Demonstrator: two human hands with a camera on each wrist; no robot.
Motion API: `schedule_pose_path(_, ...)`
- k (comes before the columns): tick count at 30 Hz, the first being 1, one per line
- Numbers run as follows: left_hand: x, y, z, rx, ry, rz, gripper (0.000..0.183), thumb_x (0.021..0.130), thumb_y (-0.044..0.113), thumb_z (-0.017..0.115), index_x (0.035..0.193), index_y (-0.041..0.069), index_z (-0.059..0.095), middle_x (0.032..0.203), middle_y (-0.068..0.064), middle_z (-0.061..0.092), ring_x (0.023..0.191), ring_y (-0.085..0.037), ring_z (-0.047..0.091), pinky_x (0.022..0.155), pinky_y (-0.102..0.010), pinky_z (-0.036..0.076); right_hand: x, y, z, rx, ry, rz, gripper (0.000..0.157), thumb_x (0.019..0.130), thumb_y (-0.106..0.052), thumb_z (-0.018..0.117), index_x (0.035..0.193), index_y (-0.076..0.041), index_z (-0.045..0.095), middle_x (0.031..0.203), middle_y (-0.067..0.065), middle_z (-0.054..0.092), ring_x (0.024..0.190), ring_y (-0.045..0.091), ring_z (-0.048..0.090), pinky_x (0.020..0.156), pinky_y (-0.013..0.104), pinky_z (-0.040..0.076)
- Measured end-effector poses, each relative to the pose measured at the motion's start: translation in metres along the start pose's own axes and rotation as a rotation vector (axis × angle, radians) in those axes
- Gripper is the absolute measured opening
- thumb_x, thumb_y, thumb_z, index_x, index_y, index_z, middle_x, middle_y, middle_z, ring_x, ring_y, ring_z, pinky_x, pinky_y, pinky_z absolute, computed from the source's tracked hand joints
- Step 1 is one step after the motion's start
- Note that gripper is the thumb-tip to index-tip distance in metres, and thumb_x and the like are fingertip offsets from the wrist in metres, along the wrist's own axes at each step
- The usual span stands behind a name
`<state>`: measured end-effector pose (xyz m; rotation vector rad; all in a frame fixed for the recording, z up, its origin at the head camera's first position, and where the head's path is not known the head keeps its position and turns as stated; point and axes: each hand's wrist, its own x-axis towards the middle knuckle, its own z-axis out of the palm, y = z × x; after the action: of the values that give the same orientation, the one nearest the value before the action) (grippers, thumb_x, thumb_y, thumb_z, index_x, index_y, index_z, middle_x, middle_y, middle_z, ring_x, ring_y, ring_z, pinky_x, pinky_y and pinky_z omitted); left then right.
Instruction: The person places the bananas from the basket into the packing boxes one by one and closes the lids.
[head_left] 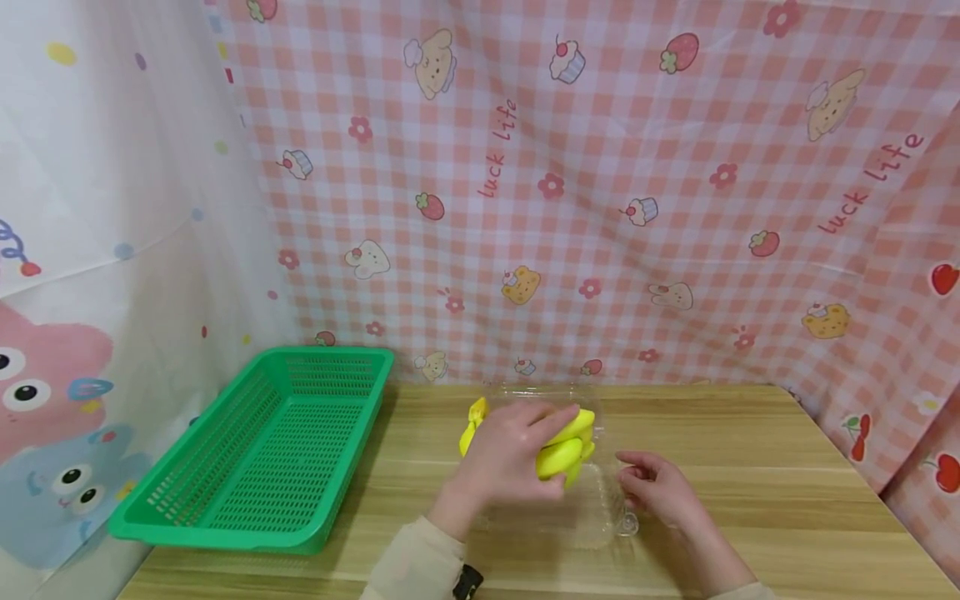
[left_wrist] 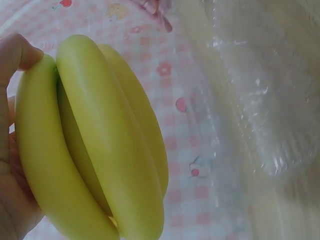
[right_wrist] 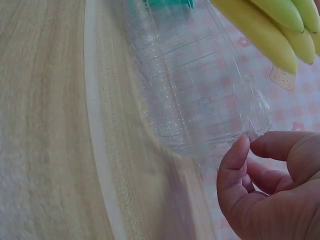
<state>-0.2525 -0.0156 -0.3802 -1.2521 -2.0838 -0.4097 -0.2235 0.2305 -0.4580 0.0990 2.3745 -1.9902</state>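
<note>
A bunch of yellow bananas (head_left: 564, 454) is gripped in my left hand (head_left: 504, 454), held above a clear plastic clamshell container (head_left: 596, 512). In the left wrist view the bananas (left_wrist: 112, 140) fill the near side, thumb and fingers of the left hand (left_wrist: 12, 170) curled round one edge. The right hand (head_left: 663, 492) is at the container's right side. Seen from the right wrist, thumb and forefinger of that hand (right_wrist: 275, 185) pinch the rim of the container (right_wrist: 195, 85). Its lid stands raised at the back, partly hidden behind the bananas.
A green perforated plastic basket (head_left: 292, 458) stands on the left of the wooden table (head_left: 787, 500). Behind the table hangs a pink checked cloth (head_left: 637, 250), with a white patterned curtain (head_left: 150, 208) at the left.
</note>
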Motion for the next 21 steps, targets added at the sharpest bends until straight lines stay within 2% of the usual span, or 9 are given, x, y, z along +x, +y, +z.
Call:
schedule_pose_path(9,0.000,0.010,0.017,0.076,-0.081,-0.019,0.073,0.065,0.043,0.076,0.132,0.017,0.064,0.106,0.002,0.066,0.091,-0.014,0.062,0.071,-0.025,0.050,0.000,0.001,0.000,-0.006,0.002,-0.013,0.043,0.096,0.004,0.057,0.133,0.021,0.044,0.087,0.007,0.054,0.068,0.012,0.052,0.059,0.022,0.052)
schedule_pose_path(15,-0.002,0.012,0.028,0.087,-0.109,-0.034,0.073,0.065,0.043,0.077,0.132,0.018,0.063,0.106,0.001,0.066,0.092,-0.015,0.062,0.069,-0.025,0.050,0.001,0.002,0.000,-0.010,0.009,-0.015,0.043,0.095,0.003,0.058,0.132,0.020,0.045,0.088,0.007,0.054,0.067,0.012,0.052,0.058,0.021,0.051)
schedule_pose_path(21,-0.004,0.015,0.037,0.091,-0.133,-0.047,0.072,0.066,0.044,0.077,0.132,0.018,0.064,0.102,0.003,0.065,0.083,-0.012,0.059,0.065,-0.022,0.046,0.002,0.003,-0.001,-0.001,0.005,-0.014,0.044,0.095,0.002,0.059,0.133,0.020,0.044,0.089,0.007,0.055,0.067,0.012,0.052,0.058,0.021,0.051)
